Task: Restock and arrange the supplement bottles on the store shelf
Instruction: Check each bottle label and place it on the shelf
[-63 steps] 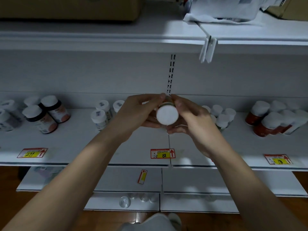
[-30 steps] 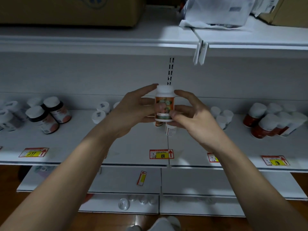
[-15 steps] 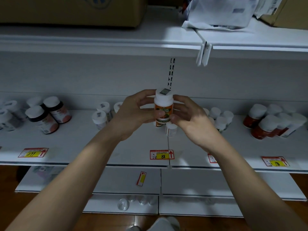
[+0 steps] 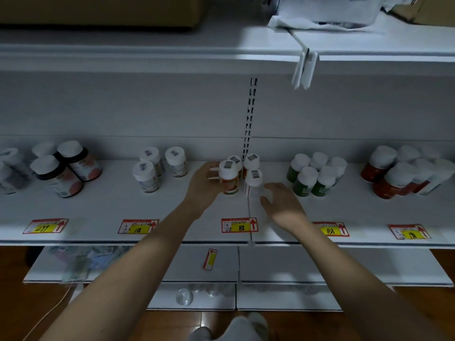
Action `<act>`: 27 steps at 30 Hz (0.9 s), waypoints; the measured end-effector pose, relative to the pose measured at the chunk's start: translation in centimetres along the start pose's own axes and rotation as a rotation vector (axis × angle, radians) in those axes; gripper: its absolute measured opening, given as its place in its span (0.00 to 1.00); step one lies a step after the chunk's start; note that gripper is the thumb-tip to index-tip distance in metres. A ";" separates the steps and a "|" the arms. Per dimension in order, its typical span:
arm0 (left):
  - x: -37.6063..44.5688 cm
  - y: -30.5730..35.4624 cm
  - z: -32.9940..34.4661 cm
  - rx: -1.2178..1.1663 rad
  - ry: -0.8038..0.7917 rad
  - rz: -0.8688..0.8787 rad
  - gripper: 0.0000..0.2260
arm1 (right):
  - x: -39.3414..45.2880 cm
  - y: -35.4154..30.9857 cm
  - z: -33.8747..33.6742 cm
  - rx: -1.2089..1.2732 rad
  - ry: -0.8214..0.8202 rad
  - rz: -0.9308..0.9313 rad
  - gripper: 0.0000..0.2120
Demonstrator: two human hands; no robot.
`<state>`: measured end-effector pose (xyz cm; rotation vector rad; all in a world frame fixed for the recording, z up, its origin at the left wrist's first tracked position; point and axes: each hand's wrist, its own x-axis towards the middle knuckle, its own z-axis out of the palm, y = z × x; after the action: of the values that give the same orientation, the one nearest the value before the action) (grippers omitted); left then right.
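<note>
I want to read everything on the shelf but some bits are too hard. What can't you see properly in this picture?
All in the head view:
- Orange-label bottle: the left hand covers its left side; label print too small.
- Price tag at far right: number blurred.
- Cardboard box on the top shelf: cut off by the top edge.
- Packets on the lower shelf: blurred.
- Right hand: open, holding nothing.

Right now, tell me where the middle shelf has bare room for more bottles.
Bare patches: between the dark bottles and the white bottles; the front strip behind the price tags. Crowded: the orange cluster by the left hand, the green bottles, and the red bottles.
</note>
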<state>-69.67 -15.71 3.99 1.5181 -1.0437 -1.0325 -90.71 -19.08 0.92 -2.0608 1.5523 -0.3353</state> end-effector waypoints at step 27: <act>1.9 -2.4 2.3 -0.058 0.107 0.085 0.08 | 0.7 3.8 4.7 -0.219 0.112 -0.029 0.41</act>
<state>-71.05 -17.80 1.12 1.4539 -0.9867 -0.9049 -91.22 -19.21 -5.14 -2.2673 1.6925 -0.3074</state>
